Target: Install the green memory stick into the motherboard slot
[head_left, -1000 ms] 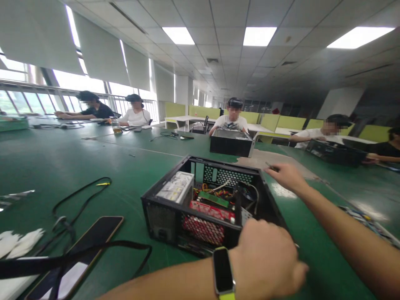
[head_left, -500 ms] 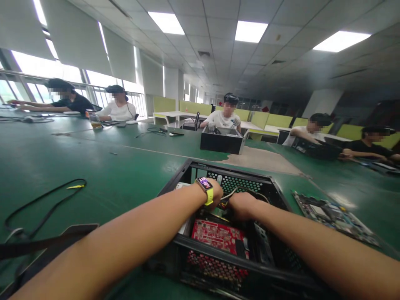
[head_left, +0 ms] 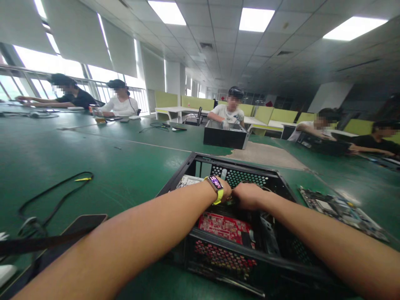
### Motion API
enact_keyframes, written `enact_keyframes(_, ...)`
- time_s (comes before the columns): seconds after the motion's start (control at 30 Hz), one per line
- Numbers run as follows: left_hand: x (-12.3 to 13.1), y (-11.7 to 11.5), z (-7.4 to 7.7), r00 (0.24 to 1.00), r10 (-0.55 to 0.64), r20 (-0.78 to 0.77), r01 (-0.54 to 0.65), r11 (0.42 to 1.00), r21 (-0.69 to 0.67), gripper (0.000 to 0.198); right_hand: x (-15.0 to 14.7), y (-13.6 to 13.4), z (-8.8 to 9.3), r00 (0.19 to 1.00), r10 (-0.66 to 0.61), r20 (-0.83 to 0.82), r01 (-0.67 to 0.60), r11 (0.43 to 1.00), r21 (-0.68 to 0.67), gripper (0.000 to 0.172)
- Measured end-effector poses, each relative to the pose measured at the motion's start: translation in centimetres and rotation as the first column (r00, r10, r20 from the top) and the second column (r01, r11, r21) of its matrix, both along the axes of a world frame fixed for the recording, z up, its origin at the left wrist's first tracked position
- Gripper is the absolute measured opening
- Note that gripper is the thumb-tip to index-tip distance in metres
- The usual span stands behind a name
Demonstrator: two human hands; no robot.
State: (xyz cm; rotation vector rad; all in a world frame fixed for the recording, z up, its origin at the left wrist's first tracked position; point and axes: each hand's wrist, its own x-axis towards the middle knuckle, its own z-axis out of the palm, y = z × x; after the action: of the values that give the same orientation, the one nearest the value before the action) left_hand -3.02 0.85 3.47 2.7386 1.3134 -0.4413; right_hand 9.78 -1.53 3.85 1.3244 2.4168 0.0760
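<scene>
An opened black computer case [head_left: 231, 246] lies in front of me, and both my arms reach into it. My left hand [head_left: 225, 189], with a yellow-strapped smartwatch [head_left: 215, 183] at the wrist, is curled near the middle of the case. Close beside it, almost touching, my right hand [head_left: 249, 196] is closed with its knuckles up. Whatever the fingertips grip is hidden behind the hands. A thin pale cable [head_left: 268, 189] runs behind my right hand. Below the hands sits a red circuit board [head_left: 223, 227] inside the case.
A loose motherboard [head_left: 339, 212] lies on the green table [head_left: 131, 166] to the right. A black cable [head_left: 56, 196] with a yellow tag lies left. Across the table a person [head_left: 229, 110] works in another computer case [head_left: 225, 136]. Other people sit left and right.
My hands have drawn closer together inside the case, covering the coloured wires seen between them before. The view has shifted slightly, so the case sits a little further right.
</scene>
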Motion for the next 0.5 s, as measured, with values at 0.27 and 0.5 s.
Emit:
enact_keyframes(0.27, 0.5, -1.3, 1.8, 0.973, -0.095, -0.211, 0.095, 0.995, -0.009, 0.033, 0.0, -0.2, 0.4, 0.997, 0.016, 0.071, -0.016, 1.000, -0.002, 0.035)
enact_keyframes(0.5, 0.6, -0.9, 1.2, 0.973, -0.120, -0.199, 0.119, 0.993, -0.016, 0.029, -0.1, -0.4, 0.9, 0.994, 0.044, 0.097, -0.044, 0.999, -0.005, 0.034)
